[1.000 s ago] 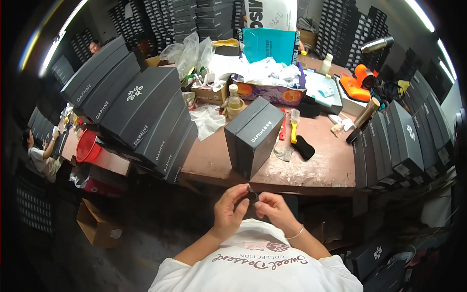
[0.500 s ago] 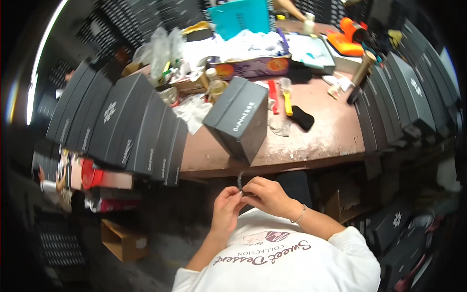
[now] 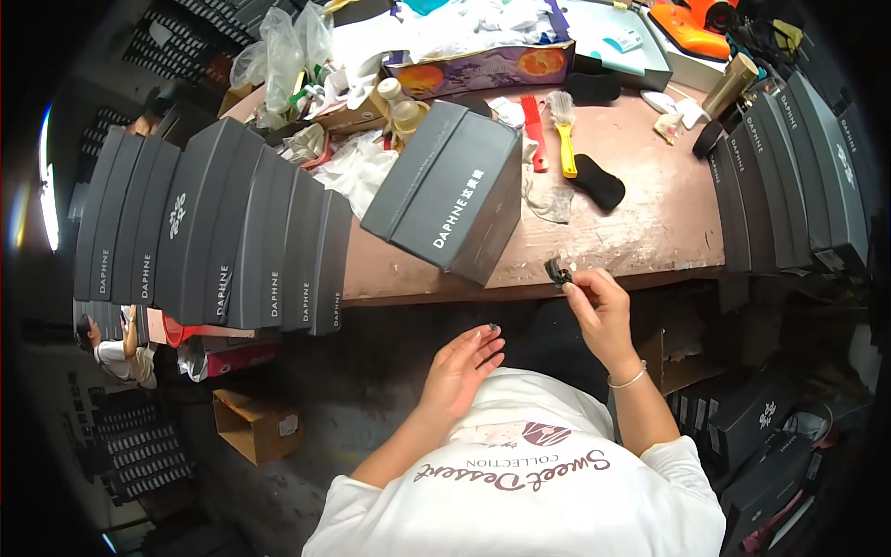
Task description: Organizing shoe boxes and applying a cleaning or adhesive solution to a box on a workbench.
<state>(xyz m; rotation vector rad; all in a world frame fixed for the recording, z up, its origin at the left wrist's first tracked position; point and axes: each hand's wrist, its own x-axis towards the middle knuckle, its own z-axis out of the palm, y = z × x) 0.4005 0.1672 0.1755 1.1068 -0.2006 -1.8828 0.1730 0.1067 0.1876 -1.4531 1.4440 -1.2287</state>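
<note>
Small dark clip-like piece, too tiny to name for sure, sits pinched between the thumb and fingertips of the right hand, just at the near edge of the worn wooden table. The left hand hangs lower, palm up, fingers loosely spread and holding nothing. To handle it well, I'd judge a light fingertip pinch with the wrist steady, kept over the tabletop so a slip lands on wood, not the floor. Room is tight: the grey shoebox stands just left of the piece, stacked boxes wall the right, and the yellow brush lies beyond.
</note>
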